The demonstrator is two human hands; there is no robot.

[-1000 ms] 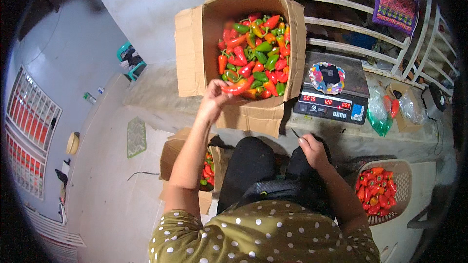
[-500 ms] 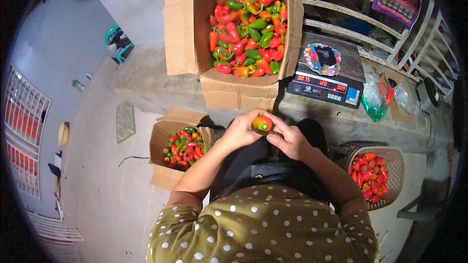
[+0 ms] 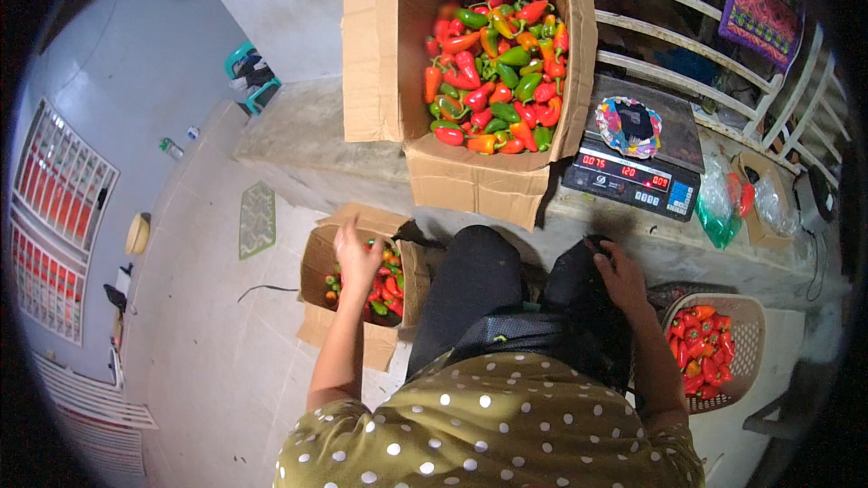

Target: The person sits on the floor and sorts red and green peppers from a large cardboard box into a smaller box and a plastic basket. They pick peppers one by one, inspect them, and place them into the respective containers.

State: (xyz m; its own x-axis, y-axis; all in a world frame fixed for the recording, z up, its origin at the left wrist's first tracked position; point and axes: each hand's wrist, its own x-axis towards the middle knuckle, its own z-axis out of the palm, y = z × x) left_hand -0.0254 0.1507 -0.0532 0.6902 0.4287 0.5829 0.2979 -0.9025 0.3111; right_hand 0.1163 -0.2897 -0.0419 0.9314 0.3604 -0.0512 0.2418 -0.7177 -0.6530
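My left hand (image 3: 358, 255) is over the small cardboard box (image 3: 316, 330) on the floor, its fingers loosely apart with nothing seen in them. Red, orange and green peppers (image 3: 389, 284) lie in that box, partly covered by the hand. By my right knee, my right hand (image 3: 620, 276) is curled around something dark that blends with my black trousers; its kind cannot be made out. Ahead on the ledge, a large cardboard box (image 3: 372, 63) stands with its flaps out, holding many red, green and orange peppers (image 3: 497, 81).
Right of the large box is a black digital scale (image 3: 624, 182) with a colourful round cloth piece (image 3: 629, 126) on it. A beige plastic basket (image 3: 746, 343) of red peppers stands at my right. Plastic bags (image 3: 719, 208) lie past the scale, below a white railing (image 3: 669, 27).
The red-orange pepper that both hands held has left them and is no longer distinct. My left hand moved left over the small box; my right hand drew right to my knee.
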